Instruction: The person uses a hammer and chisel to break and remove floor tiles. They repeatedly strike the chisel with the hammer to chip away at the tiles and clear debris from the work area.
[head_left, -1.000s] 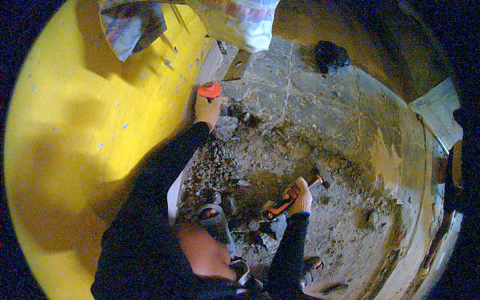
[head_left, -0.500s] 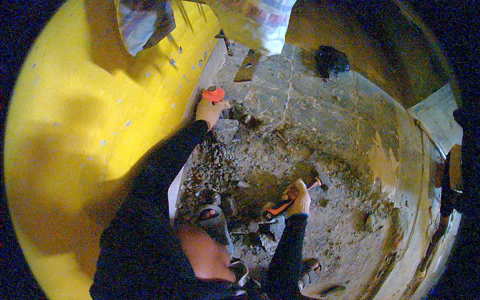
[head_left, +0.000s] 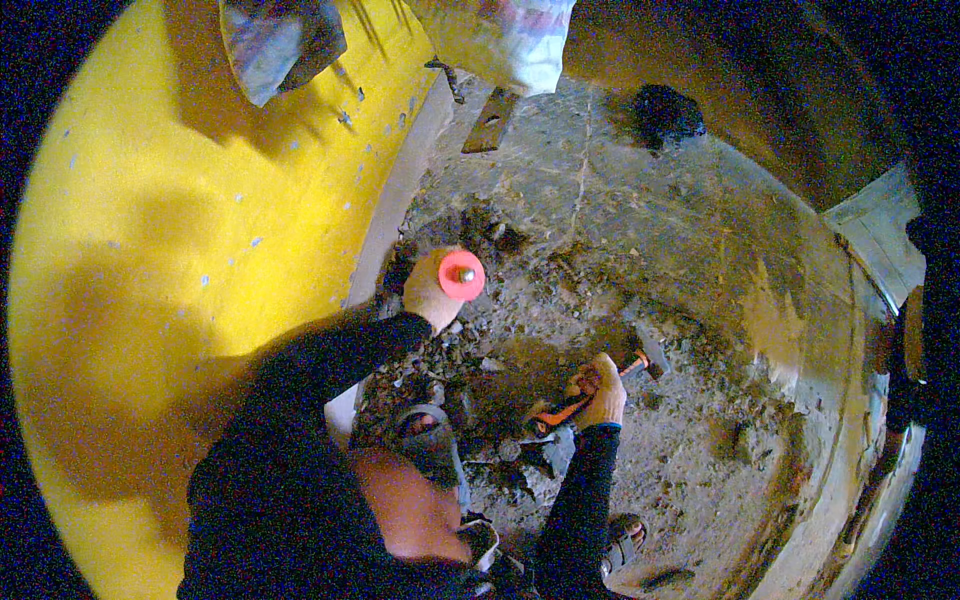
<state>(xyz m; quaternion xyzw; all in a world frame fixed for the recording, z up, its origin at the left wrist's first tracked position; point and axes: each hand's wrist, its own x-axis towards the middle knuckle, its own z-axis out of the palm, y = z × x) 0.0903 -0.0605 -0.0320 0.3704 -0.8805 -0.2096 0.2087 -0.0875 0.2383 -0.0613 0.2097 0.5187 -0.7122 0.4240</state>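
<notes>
A: So, what had changed at this moment, compared with a second before?

B: Mostly the left hand [head_left: 432, 290]; it had come away from the foot of the yellow wall [head_left: 200, 250], toward the person, and it carried the chisel [head_left: 461, 275] with it; the round orange hand guard of the chisel now faced up at the camera, with the metal head in its middle. My judgement was that the chisel was being set on a new spot in the rubble [head_left: 480, 380], a little out from the wall.

A: And the grip?

B: The left fingers were wrapped tight around the chisel shaft under the guard; the right hand [head_left: 600, 392] was clamped on the orange and black handle of the hammer [head_left: 640, 352]; the hammer head lay low, farther from the wall than the chisel, so I think no blow was falling then.

A: How were the materials?

B: The wall was smooth and painted, with small pale chips; the floor [head_left: 640, 220] away from the wall was grey concrete, rough and cracked, covered with broken lumps and dust near the hands; a flat wooden piece [head_left: 490, 120] lay close to the wall, farther up; a dark lump [head_left: 665, 112] sat well apart from it; a sandal [head_left: 425, 435] showed among the rubble, near the wall's foot.
</notes>
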